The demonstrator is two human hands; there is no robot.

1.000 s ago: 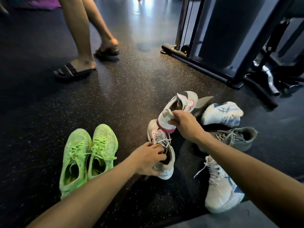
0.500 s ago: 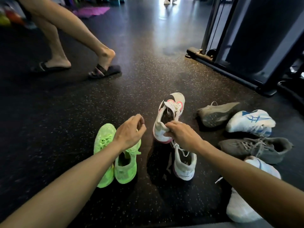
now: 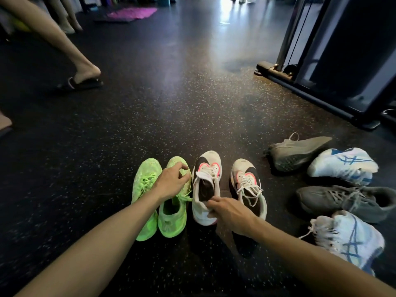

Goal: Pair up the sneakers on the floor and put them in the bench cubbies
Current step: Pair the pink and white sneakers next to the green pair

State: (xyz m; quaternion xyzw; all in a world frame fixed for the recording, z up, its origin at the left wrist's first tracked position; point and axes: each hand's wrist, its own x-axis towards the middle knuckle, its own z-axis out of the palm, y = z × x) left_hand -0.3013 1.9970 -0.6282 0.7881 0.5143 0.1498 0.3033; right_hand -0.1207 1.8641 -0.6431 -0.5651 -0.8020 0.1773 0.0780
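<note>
- The right hand (image 3: 230,215) now holds the heel of one white and pink sneaker (image 3: 205,187), fingers curled over its back edge. A moment ago this shoe was tilted up in the air; now it is down on the floor (image 3: 171,103), toe pointing away.
- Its partner (image 3: 248,187) has come to lie just beside it on the right, so this pair looks matched.
- The left hand (image 3: 171,184) has left the white shoe and is now over the green sneakers (image 3: 158,198). Its fingers are curled, and they seem to pinch the tongue or lace of the right green shoe, but I cannot tell for sure.
- The green pair stands side by side, close to the white pair.
- Two grey sneakers (image 3: 342,200) and two white and blue sneakers (image 3: 342,166) lie mixed at the right, not yet paired.
- No bench is visible, so I judge that no shoe is put away yet.
</note>
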